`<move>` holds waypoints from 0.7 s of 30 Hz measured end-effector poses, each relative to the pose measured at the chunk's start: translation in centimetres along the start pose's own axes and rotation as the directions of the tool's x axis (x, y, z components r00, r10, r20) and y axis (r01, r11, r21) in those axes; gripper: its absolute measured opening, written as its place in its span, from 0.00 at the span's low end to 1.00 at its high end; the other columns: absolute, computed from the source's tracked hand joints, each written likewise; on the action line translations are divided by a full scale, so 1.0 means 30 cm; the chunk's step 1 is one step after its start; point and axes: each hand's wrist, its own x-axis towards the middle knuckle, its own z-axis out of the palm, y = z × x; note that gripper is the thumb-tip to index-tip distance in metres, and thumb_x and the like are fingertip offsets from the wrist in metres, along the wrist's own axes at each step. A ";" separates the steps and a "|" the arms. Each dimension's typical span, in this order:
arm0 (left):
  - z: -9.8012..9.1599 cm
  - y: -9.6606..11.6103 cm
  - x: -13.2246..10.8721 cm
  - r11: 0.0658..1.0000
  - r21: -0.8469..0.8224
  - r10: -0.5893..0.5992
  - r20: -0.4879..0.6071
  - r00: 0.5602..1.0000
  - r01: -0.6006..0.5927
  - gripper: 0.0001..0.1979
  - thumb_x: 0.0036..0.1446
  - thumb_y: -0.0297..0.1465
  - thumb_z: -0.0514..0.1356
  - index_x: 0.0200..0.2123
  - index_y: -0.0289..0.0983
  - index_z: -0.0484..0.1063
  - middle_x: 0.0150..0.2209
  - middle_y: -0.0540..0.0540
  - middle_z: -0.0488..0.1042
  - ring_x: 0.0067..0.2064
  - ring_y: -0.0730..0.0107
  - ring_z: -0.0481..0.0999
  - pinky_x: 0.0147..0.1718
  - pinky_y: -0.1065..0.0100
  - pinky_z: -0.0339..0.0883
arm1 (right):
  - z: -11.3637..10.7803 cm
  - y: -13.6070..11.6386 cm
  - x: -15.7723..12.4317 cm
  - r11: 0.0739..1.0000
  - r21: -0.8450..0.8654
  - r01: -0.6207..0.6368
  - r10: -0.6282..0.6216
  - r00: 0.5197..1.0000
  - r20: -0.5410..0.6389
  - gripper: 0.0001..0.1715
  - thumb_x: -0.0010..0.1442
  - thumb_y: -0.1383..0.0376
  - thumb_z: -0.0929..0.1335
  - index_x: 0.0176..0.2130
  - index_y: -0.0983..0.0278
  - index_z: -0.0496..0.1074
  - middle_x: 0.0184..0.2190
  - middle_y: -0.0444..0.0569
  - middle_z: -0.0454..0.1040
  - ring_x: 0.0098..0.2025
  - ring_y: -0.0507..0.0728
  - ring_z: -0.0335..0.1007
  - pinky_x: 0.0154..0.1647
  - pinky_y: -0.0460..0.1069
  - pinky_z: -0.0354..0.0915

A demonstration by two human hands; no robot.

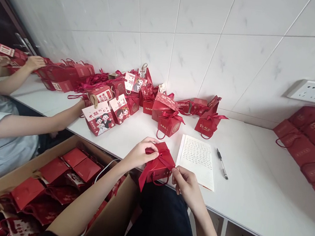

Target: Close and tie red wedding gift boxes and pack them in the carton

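Observation:
At the front edge of the table, a small red gift box point(157, 146) sits before me with a red ribbon point(145, 175) crossing its top and a dark red cord handle hanging at its front. My left hand point(142, 154) is closed, thumb and fingertips pinching the ribbon where it crosses on top of the box. With closed fingers, my right hand point(186, 180) holds the ribbon's other end by the box's right corner. Just right of the box lies an open notebook point(197, 158) with handwriting.
A pen point(222, 164) lies right of the notebook. Several tied red boxes point(169, 124) stand along the wall. Red gift bags point(311, 143) are stacked at right. Below left is a carton point(123, 201) of red boxes. A co-worker's arm point(37, 125) reaches in from the left.

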 end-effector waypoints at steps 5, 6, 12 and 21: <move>0.010 0.005 0.009 1.000 0.012 0.009 0.023 1.000 -0.009 0.05 0.50 0.32 0.59 0.26 0.38 0.72 0.49 0.43 0.68 0.53 0.60 0.68 0.56 0.59 0.59 | -0.053 -0.014 0.002 0.997 -0.068 -0.025 0.022 0.999 -0.038 0.26 0.57 0.47 0.60 0.20 0.62 0.60 0.18 0.42 0.60 0.18 0.50 0.55 0.18 0.46 0.53; 0.011 0.006 0.010 1.000 0.015 0.005 0.032 0.999 -0.006 0.05 0.50 0.32 0.59 0.26 0.38 0.72 0.50 0.43 0.68 0.53 0.60 0.68 0.56 0.60 0.59 | -0.067 -0.030 0.012 0.993 -0.119 -0.017 0.005 0.995 -0.100 0.26 0.58 0.47 0.59 0.20 0.62 0.61 0.18 0.42 0.60 0.19 0.51 0.56 0.19 0.46 0.53; 0.006 0.010 0.018 0.996 0.069 0.052 0.059 0.997 -0.056 0.04 0.51 0.32 0.58 0.28 0.38 0.72 0.50 0.44 0.68 0.53 0.60 0.69 0.55 0.59 0.60 | -0.072 -0.169 0.158 0.880 -0.475 -0.025 -0.038 0.992 -0.123 0.34 0.60 0.47 0.57 0.12 0.63 0.63 0.12 0.45 0.61 0.18 0.53 0.58 0.26 0.48 0.55; 0.006 0.023 -0.022 0.977 0.178 0.136 -0.107 0.985 -0.116 0.07 0.52 0.34 0.59 0.35 0.40 0.71 0.48 0.45 0.69 0.52 0.61 0.68 0.53 0.60 0.60 | -0.018 -0.152 0.194 0.896 -0.440 0.058 -0.064 0.998 0.000 0.23 0.56 0.57 0.61 0.15 0.61 0.52 0.13 0.38 0.53 0.18 0.49 0.48 0.21 0.46 0.47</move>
